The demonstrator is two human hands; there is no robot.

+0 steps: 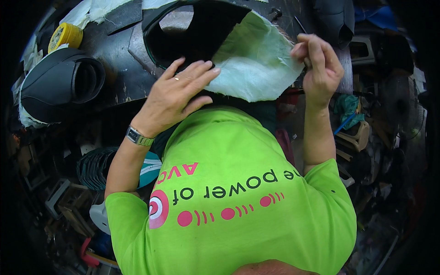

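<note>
While splaying left hand [178, 94] by pale cloth [256, 68], eleven o'clock, curling right hand [321, 68], two o'clock, cannot tell grasp

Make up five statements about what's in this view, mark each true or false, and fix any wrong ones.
1. The T-shirt is dark blue. False: it is bright green.
2. The left hand wears a ring. True.
3. The wristwatch is on the same arm as the ring. True.
4. The right hand lies flat in the middle of the pale green sheet. False: it is raised by the sheet's right edge, its fingers bent.
5. In the picture, the yellow cylinder appears above the black piece with a round opening. True.
</note>
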